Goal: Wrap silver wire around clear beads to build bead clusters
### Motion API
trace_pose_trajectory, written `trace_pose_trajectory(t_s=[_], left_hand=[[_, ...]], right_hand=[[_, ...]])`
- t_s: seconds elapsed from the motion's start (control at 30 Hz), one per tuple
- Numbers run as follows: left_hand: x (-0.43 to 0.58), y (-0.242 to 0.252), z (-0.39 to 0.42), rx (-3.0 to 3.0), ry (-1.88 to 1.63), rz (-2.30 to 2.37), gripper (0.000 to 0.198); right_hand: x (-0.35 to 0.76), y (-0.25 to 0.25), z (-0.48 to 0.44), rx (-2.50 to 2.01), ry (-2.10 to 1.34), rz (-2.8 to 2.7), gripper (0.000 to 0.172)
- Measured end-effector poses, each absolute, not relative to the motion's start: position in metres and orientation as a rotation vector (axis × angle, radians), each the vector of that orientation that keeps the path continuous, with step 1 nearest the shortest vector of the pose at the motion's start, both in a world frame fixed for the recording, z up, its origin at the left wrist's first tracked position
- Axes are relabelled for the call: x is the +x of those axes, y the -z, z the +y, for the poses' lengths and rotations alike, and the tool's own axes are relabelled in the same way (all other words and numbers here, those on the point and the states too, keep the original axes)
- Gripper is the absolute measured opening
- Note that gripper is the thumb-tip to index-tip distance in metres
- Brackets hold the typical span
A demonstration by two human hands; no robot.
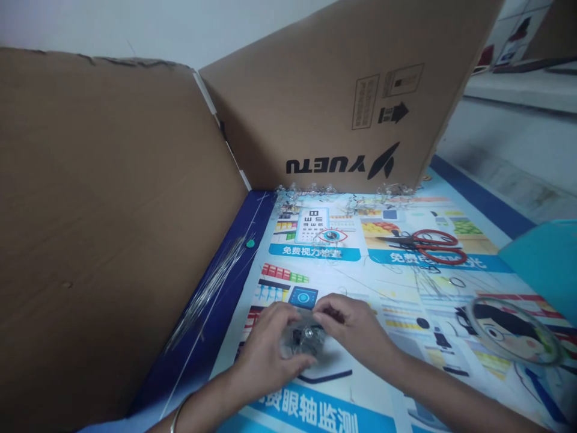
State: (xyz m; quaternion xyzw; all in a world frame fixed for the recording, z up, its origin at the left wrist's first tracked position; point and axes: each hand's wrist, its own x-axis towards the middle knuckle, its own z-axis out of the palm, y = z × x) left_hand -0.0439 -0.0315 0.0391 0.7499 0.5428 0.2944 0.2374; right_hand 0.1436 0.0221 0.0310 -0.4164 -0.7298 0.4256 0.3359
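Between my two hands is a small greyish, see-through object (308, 338) with a shiny round part near its middle; its exact kind is unclear. My left hand (273, 343) curls around its left side, the thumb along its near edge. From the right, my right hand (351, 325) pinches at the object's upper edge, thumb and forefinger together. Whether a fine wire or part of the object lies in that pinch is too small to see. Beyond my hands lies a pair of scissors (435, 246) with red handles, blades pointing left.
Cardboard panels (112, 180) stand along the left and back. Clear beaded wire pieces (306, 193) lie at the back panel's foot. Thin straight wires (210, 288) are bundled at left, near a small green disc (250, 243). A clear round dish (471, 313) sits at right on the printed sheet.
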Motion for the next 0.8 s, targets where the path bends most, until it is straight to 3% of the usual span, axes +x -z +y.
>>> trace_pose_trajectory(t_s=[0.3, 0.8], left_hand=[[-0.042, -0.023, -0.025, 1.925, -0.978, 1.412, 0.02], [-0.041, -0.021, -0.02, 1.828, -1.036, 1.298, 0.022]], right_hand=[[0.145, -0.024, 0.012, -1.06, -1.255, -1.808, 0.009], [0.138, -0.01, 0.007, -0.855, -1.311, -1.873, 0.015]])
